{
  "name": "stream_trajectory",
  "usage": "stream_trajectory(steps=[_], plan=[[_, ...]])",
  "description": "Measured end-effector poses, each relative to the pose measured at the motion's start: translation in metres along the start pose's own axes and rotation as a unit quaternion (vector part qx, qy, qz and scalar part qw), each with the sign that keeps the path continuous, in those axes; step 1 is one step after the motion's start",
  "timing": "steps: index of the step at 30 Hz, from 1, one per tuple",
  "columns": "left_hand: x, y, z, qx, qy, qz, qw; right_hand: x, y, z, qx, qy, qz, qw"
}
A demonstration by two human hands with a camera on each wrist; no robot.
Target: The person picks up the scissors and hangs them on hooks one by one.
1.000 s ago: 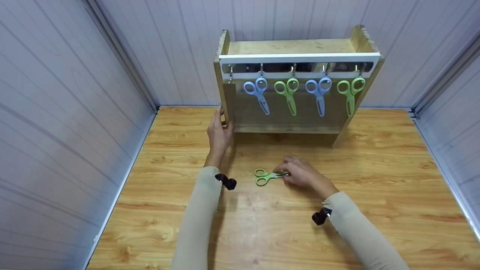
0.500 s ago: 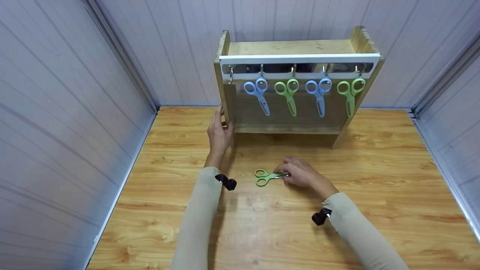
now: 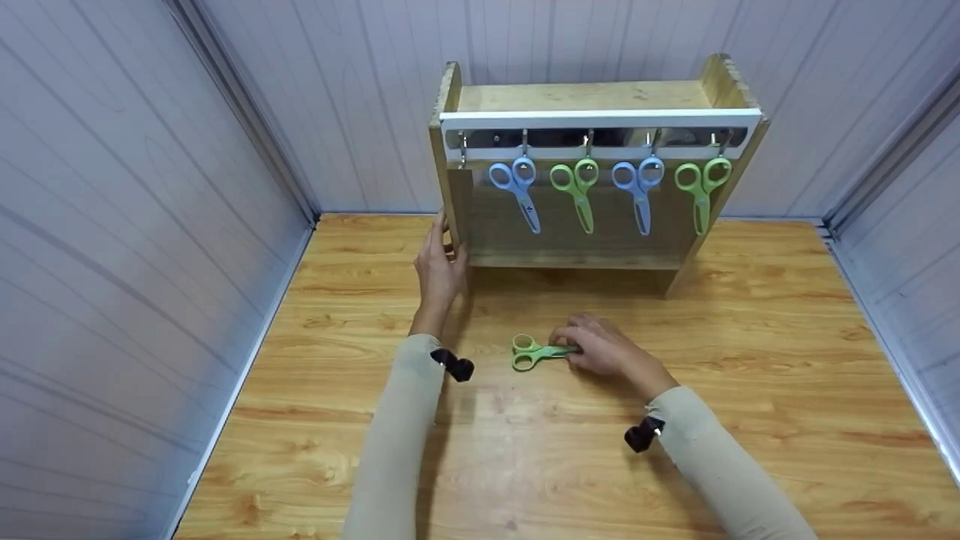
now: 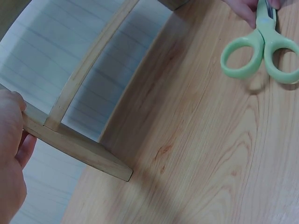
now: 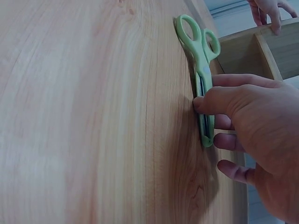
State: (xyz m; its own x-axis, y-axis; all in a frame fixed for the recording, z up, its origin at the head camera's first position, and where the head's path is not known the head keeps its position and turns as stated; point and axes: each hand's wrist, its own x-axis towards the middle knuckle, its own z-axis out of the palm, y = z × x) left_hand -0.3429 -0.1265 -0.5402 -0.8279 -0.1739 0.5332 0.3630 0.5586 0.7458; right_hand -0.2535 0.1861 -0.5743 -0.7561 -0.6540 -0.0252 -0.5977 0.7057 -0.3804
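My right hand [image 3: 596, 346] pinches green scissors [image 3: 553, 352] by the blade end, low over the wooden floor, with the handle loops pointing left. In the right wrist view, the thumb [image 5: 212, 101] lies across the blades of the green scissors [image 5: 201, 56], and their shadow falls beside them. My left hand [image 3: 438, 274] grips the left side panel of a wooden rack [image 3: 585, 94]. In the left wrist view, that side panel [image 4: 88, 151] sits between the thumb and fingers of the left hand [image 4: 10, 154].
Along the rack's front runs a metal hook strip [image 3: 551, 138]. Blue scissors [image 3: 523, 193], green scissors [image 3: 582, 201], more blue scissors [image 3: 640, 199] and more green scissors [image 3: 701, 201] hang from its hooks. The leftmost hook [image 3: 462, 148] is bare. Pale panelled walls [image 3: 375, 112] surround the floor.
The green scissors in my right hand have tilted slightly, their handle loops shifting a little in the head view. My left hand keeps its grip on the rack.
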Motion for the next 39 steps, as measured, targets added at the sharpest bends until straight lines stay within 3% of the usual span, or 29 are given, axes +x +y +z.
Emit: stream_trajectory(steps=[22,33,39], plan=[[-0.0009,-0.0003,0.0006,0.007,0.007,0.017,0.9998,-0.0023,0.0000,0.0017,0.009,0.017,-0.005,1.000],[-0.0006,0.0009,0.0002,0.003,0.006,0.014,0.9999,-0.0029,-0.0002,-0.0022,0.021,0.052,-0.020,0.998],[-0.0013,0.0029,-0.0008,-0.005,-0.001,0.001,1.0000,0.0006,0.0004,-0.0046,0.012,0.099,-0.054,0.994]])
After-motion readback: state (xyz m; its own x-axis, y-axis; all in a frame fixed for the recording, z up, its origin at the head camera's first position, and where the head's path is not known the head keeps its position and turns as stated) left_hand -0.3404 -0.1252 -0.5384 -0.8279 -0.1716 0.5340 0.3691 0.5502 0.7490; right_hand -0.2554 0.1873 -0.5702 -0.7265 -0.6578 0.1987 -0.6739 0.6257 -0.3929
